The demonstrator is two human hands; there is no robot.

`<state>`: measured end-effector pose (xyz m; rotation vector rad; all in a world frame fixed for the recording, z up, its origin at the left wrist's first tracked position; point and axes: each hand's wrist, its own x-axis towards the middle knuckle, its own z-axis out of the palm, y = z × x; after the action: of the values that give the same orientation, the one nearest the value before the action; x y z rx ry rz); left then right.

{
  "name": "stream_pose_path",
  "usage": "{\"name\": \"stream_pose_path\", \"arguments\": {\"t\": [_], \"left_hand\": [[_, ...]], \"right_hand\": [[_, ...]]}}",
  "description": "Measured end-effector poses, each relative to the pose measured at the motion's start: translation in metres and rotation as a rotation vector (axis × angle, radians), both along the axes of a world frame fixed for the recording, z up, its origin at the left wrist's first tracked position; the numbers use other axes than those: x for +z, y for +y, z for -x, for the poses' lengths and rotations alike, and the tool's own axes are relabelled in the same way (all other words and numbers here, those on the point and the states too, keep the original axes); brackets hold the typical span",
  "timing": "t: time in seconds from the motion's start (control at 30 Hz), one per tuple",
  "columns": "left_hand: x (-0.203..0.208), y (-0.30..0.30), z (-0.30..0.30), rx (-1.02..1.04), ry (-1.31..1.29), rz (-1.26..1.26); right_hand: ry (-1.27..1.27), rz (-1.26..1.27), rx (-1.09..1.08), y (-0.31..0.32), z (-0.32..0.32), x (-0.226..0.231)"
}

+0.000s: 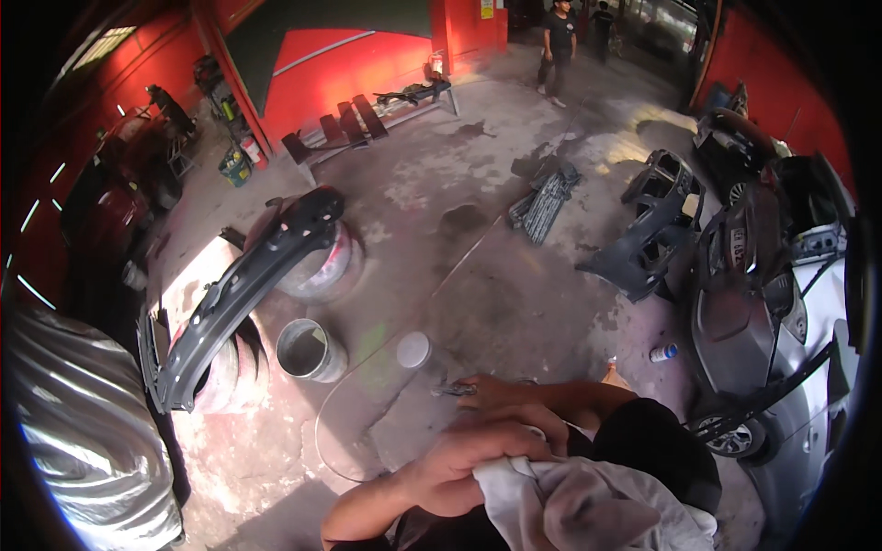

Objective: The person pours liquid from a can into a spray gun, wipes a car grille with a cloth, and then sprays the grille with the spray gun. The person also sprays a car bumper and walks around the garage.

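A loose fold of the grey rag (588,505) could be dropped onto the dusty concrete floor (478,275) or snagged, since only one corner is gripped. The left hand (464,468) is curled closed, the rag bunched under its fingers and hanging to its right. The right hand (496,393), just beyond, is pinched around a small dark tool (452,389); its grip cannot be told fully. Ahead of it a white lid (413,350) and an open paint can (308,349) are seen; further left, a dark fender panel (243,289) is propped.
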<state>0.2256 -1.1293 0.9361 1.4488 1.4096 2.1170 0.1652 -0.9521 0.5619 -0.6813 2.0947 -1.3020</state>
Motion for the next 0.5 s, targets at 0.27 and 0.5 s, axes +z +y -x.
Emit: {"name": "stream_pose_path", "arguments": {"t": [0.27,0.5], "left_hand": [[-0.086,-0.120,-0.075,0.664,-0.803,-0.588],[-0.083,-0.139,-0.067,0.738,-0.717,-0.418]], "right_hand": [[-0.086,0.036,-0.505,0.058,-0.045,-0.079],[-0.240,-0.029,-0.702,0.064,-0.092,0.016]]}}
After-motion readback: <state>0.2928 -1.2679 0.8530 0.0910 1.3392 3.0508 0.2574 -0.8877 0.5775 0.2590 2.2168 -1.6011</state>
